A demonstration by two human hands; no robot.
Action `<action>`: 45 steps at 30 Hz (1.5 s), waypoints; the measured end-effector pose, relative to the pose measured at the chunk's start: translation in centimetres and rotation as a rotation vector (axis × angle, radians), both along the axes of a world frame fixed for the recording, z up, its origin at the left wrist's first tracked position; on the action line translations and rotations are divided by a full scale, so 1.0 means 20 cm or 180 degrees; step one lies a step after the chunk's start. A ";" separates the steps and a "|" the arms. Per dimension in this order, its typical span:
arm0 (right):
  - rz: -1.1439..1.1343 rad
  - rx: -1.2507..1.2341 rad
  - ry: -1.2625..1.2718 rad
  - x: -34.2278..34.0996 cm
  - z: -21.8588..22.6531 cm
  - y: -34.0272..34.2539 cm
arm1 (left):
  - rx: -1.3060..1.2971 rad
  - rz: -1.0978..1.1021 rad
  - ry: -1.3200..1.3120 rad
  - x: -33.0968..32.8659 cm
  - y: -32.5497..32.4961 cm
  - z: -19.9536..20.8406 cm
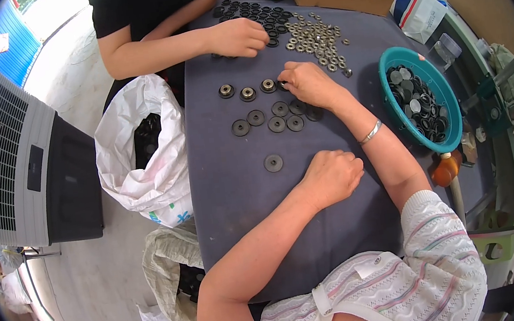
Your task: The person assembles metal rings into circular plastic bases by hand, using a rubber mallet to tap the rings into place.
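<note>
My right hand [310, 84], with a silver bracelet on its wrist, reaches over the right end of a row of black discs. Its fingers are pinched down on a dark disc [283, 86] mostly hidden under them; anything else between them is out of sight. In the same row, a black disc with a metal bearing on it [247, 94] sits beside others like it. Bare black discs [276, 124] lie below in loose rows, and a single disc [274, 163] is nearer me. My left hand [334, 178] rests curled on the table, its contents hidden.
Across the grey-covered table [229, 195], another person's hand [240, 37] is near many black rings [253, 14]. Loose metal bearings [316, 36] lie alongside. A teal basket [393, 107] of black discs stands right, near a mallet [445, 172]. White sack [146, 192] at left.
</note>
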State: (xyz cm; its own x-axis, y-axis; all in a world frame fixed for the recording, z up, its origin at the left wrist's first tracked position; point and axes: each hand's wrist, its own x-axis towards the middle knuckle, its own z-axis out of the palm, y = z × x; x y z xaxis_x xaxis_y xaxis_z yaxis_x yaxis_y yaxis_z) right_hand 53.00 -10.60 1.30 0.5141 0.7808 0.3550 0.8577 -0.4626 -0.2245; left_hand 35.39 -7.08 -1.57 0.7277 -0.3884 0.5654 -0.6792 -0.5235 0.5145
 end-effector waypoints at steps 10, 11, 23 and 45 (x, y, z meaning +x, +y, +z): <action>-0.0498 -0.0486 -0.0467 -0.04 -0.03 -0.03 | 0.0106 -0.0002 0.0044 0.00 0.00 -0.01; -0.0489 -0.0498 -0.0443 -0.04 -0.03 -0.04 | 0.0112 0.0009 0.0024 0.00 0.00 -0.02; 0.1169 -0.0148 0.0992 -0.47 0.27 -0.04 | 0.0221 -0.0055 0.0108 0.01 0.00 -0.02; -0.1802 0.3463 0.0926 -0.95 0.67 -1.30 | 0.0301 -0.0019 -0.0332 0.01 -0.06 0.05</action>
